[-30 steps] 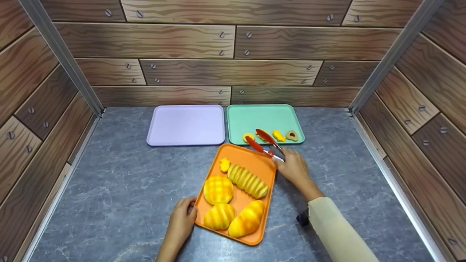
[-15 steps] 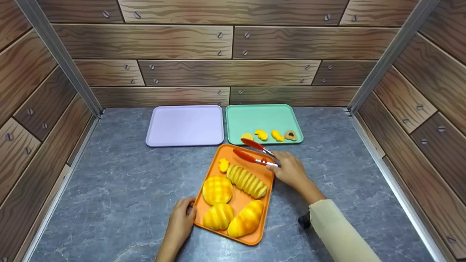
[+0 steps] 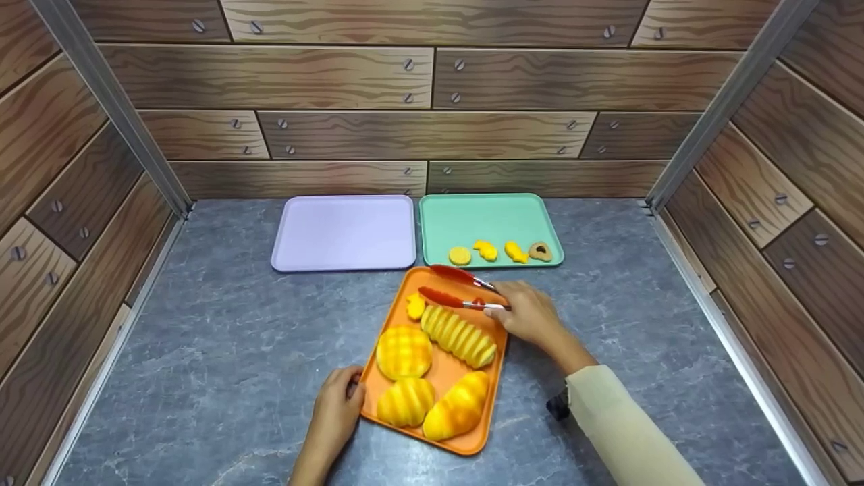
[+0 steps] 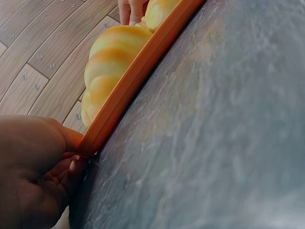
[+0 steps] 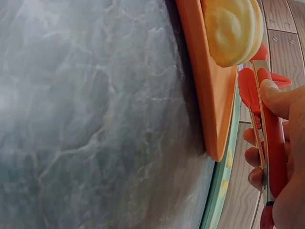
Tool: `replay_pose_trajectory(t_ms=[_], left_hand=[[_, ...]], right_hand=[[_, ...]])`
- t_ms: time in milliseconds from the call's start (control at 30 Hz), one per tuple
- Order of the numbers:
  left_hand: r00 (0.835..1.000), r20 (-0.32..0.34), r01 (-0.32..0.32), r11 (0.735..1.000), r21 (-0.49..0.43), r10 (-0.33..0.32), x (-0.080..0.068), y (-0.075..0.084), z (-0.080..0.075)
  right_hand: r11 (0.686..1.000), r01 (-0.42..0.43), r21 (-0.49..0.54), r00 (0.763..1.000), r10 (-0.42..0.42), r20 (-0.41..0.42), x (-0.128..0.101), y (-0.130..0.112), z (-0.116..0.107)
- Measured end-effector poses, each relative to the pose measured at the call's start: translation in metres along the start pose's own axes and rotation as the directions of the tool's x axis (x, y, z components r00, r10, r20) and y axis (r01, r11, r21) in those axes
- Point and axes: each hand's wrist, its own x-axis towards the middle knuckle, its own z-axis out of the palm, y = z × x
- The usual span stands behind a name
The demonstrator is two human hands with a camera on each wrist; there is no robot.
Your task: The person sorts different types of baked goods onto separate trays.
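Note:
My right hand (image 3: pixel 530 312) grips red-tipped tongs (image 3: pixel 453 297), whose parted tips hang over the far end of the orange tray (image 3: pixel 442 368). Near the lower tip lies a small yellow fish-shaped cracker (image 3: pixel 414 307), partly covered by it. Beside it are a long ridged bread (image 3: pixel 459 336) and a round checked bun (image 3: pixel 403 352). Two more bread pieces, a striped roll (image 3: pixel 406 401) and a croissant-like bread (image 3: pixel 457 406), fill the near end. With thumb and curled fingers my left hand (image 4: pixel 35 167) pinches the tray's near left corner.
Behind stand a lilac tray (image 3: pixel 344 233) and a green tray (image 3: pixel 489 219). Along the green one's front lie a round cracker (image 3: pixel 460 256), two yellow fish-shaped crackers (image 3: pixel 516 252) and a brown biscuit (image 3: pixel 540 252) with a dark centre. Wood-patterned walls enclose the grey table (image 3: pixel 223 337).
My right hand has drawn the tongs from the green tray leftward and nearer, over the orange tray. A fish-shaped cracker on the green tray is now uncovered. My left hand stays put.

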Motion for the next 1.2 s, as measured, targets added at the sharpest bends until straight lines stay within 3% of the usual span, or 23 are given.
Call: replay_pose_trajectory(t_ms=[333, 600, 800, 1200], left_hand=[[1.0, -0.012, 0.001, 1.0, -0.006, -0.001, 0.0, -0.001, 0.001], [1.0, 0.005, 0.008, 1.0, 0.001, -0.008, 0.0, 0.001, -0.001], [1.0, 0.003, 0.017, 1.0, 0.002, -0.017, 0.0, 0.0, 0.0], [1.0, -0.007, 0.005, 1.0, -0.004, -0.005, 0.001, 0.0, 0.0]], right_hand=[[0.999, 0.033, -0.02, 0.998, -0.032, 0.063, 0.006, -0.007, -0.006], [0.991, 0.095, -0.091, 0.995, -0.092, 0.028, 0.012, -0.012, -0.003], [0.984, 0.109, -0.143, 0.992, -0.116, -0.042, 0.01, -0.006, 0.001], [0.996, 0.084, -0.035, 0.995, -0.082, 0.049, 0.01, -0.001, -0.006]])
